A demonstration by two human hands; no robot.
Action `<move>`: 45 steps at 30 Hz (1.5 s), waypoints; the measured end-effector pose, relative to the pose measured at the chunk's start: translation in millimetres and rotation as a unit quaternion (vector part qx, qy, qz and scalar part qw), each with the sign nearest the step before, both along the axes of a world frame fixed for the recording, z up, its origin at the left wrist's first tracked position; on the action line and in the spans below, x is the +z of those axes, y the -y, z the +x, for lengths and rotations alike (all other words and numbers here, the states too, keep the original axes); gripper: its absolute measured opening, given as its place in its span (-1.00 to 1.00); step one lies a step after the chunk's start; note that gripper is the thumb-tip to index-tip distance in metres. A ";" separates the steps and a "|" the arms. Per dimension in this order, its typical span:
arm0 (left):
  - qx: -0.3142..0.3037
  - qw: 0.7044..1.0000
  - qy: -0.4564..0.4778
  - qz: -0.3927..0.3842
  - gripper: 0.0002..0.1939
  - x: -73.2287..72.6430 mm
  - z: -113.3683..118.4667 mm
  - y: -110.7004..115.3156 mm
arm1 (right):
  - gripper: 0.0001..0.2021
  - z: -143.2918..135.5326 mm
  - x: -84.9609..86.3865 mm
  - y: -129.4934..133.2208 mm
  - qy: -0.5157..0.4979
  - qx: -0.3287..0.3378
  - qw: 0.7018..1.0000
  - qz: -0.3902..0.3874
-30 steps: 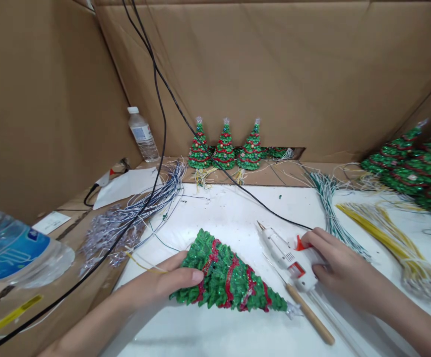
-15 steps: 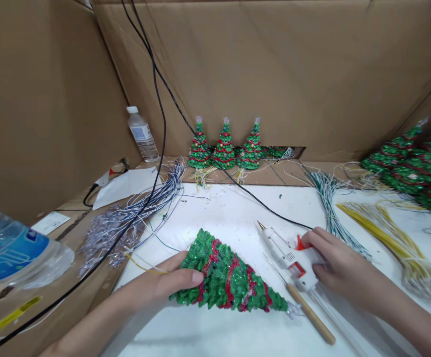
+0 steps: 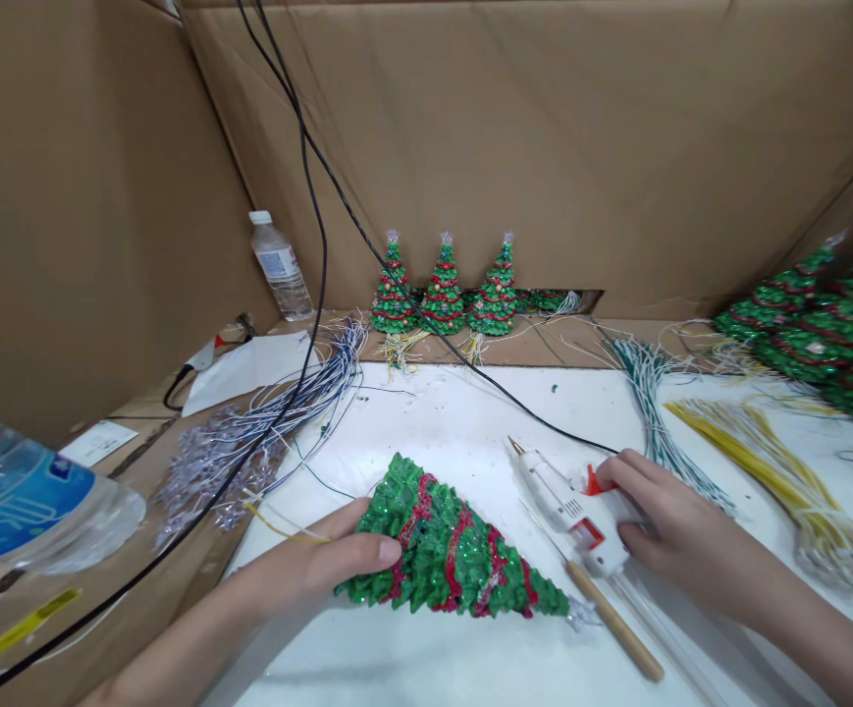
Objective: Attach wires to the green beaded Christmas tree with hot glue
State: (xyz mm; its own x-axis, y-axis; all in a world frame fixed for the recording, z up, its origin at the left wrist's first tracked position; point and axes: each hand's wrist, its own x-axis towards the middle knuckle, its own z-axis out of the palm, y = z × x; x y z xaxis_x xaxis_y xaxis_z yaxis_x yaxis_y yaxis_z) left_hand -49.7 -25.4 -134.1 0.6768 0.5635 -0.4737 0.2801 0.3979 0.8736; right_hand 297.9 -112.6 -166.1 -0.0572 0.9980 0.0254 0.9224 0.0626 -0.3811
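Observation:
My left hand [image 3: 345, 555] is closed on the wide base of a green Christmas tree ornament [image 3: 462, 555] with red glittery garlands. The tree lies tilted, its clear tip pointing right, and thin wires trail from the base. Under my right hand [image 3: 654, 506] is a white hot glue gun [image 3: 569, 501] with a red trigger; the fingers are wrapped round its handle. The gun's brass nozzle points up and left, and a clear glue stick [image 3: 658, 628] extends from its rear. Beside the gun lies an awl [image 3: 613, 619] with a wooden handle.
Three small trees [image 3: 443, 295] stand along the cardboard back wall, with more trees [image 3: 816, 324] at right. Wire bundles lie left [image 3: 300, 383] and right [image 3: 651, 403], with yellow wires [image 3: 779, 471] beyond. Two water bottles [image 3: 35, 496] [image 3: 281, 265] are at left. A black cable [image 3: 356, 211] hangs across.

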 end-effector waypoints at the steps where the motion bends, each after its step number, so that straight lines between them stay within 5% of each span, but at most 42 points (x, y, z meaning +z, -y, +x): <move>1: -0.002 1.000 0.001 0.001 -0.28 0.6 0.1 0.5 | -0.70 -0.3 0.5 0.0 -0.002 -0.001 1.000 0.000; 45: -0.015 1.000 0.008 -0.001 -0.40 7.2 1.2 3.7 | -0.70 -1.6 3.0 0.9 -0.009 0.002 1.000 -0.012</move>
